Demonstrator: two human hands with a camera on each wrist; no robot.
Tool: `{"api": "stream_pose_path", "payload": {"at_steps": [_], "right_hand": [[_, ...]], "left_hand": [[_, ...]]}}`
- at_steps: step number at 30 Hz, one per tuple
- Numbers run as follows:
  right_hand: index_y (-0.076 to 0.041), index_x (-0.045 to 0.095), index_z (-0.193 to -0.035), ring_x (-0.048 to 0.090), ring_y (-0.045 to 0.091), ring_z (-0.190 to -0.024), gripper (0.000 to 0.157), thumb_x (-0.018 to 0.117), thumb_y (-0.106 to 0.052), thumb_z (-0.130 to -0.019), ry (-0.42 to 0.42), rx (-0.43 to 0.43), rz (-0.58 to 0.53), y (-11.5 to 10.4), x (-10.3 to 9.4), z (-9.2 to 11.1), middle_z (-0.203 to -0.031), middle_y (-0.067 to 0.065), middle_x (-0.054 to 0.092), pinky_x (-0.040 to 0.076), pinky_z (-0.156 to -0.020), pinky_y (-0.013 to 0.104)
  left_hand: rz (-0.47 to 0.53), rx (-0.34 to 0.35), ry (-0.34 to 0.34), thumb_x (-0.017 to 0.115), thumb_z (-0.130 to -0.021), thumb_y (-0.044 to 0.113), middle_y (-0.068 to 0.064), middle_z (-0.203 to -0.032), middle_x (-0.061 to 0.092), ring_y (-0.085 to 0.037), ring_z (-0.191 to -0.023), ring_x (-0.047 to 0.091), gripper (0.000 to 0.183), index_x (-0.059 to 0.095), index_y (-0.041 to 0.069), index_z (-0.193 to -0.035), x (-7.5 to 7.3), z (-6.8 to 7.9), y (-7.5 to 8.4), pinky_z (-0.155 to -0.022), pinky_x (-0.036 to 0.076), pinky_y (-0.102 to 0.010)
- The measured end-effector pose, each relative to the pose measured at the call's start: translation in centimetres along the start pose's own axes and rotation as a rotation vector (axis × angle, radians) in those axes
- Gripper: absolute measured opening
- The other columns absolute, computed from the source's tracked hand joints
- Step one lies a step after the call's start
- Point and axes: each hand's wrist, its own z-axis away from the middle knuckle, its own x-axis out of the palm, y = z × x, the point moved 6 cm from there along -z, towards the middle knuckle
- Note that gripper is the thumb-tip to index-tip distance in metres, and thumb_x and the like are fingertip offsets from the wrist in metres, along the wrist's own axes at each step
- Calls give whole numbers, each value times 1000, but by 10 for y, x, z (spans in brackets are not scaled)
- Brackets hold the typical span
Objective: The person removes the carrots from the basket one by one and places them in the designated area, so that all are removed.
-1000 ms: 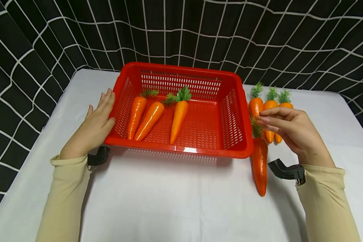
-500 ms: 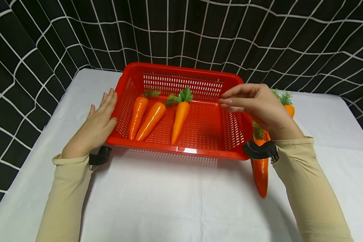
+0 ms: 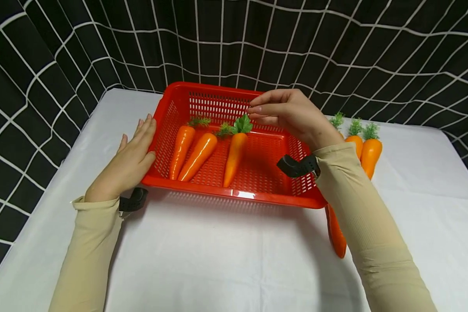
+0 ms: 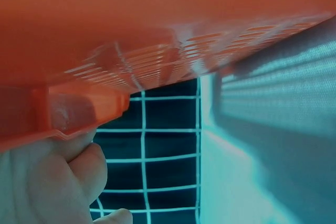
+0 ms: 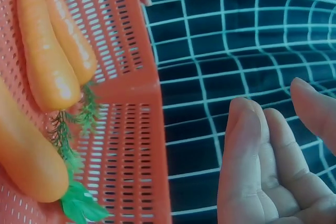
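A red plastic basket (image 3: 196, 187) stands on the table with three carrots in it: one at the left (image 3: 182, 147), one beside it (image 3: 199, 155), and a leafy-topped carrot (image 3: 235, 158) in the middle. My left hand (image 3: 128, 161) rests against the basket's left end with its fingers extended. In the left wrist view, fingers (image 4: 58, 182) lie along the rim. My right hand (image 3: 300, 115) hovers over the basket's right half. In the right wrist view the fingers (image 5: 241, 156) and thumb are apart, with nothing between them.
Right of the basket lie several carrots (image 3: 371, 154) with green tops, partly behind my right arm. A larger, redder carrot (image 3: 337, 236) lies nearer me, its upper part hidden by the sleeve. Black cloth with a white grid (image 3: 203, 56) hangs behind the white table (image 3: 203, 260).
My right hand has moved left from above the carrots at the right to over the basket, holding nothing. The left hand has stayed at the basket's left end. The view has shifted slightly.
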Motion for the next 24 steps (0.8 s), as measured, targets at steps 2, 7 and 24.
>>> {"api": "stream_pose_path", "payload": {"at_steps": [2, 7, 24], "right_hand": [[2, 71, -94, 68, 20, -86, 12, 61, 1, -88, 1, 18, -22, 6, 0, -6, -96, 11, 68, 53, -81, 30], [1, 71, -92, 69, 19, -82, 12, 59, 1, -89, 28, 71, -48, 23, -1, -17, -90, 9, 70, 54, -75, 28], [1, 67, -97, 66, 14, -76, 12, 61, -7, -90, 89, 249, 113, 60, -7, -31, -86, 5, 69, 54, -72, 26]], "left_hand": [[1, 0, -4, 35, -95, 14, -6, -158, 0, -22, -143, -3, 63, 9, 3, -151, 2, 0, 0, -110, -7, -55], [-2, 2, -19, 35, -95, 14, -6, -158, -1, -22, -143, -3, 63, 8, 3, -151, 5, 0, 1, -110, -7, -55], [-218, -33, 26, 35, -99, 23, -8, -157, 5, -23, -144, -1, 61, 11, 2, -150, -3, 4, 7, -109, -11, -52]]}}
